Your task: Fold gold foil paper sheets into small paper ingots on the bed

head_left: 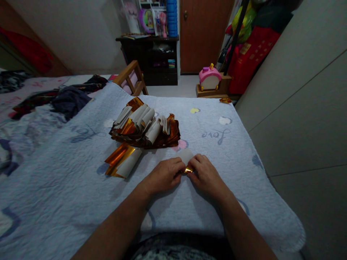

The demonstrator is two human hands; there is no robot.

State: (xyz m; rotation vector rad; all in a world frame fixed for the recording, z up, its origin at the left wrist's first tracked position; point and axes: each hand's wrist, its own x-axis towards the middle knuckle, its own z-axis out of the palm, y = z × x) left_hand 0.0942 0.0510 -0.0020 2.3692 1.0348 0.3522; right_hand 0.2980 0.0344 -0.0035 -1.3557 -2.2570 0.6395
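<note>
Gold paper [188,169] is being finger-pinched by left hand [166,174] and right hand [207,174], wearer's side of foil stack [145,127], apparently mid-fold, next move likely calling for even pressure.

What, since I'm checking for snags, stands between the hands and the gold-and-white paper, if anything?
Nothing visible: the left hand and right hand both hold the paper at its gold part. The pile of sheets lies farther forward and to the left, not between them.
</note>
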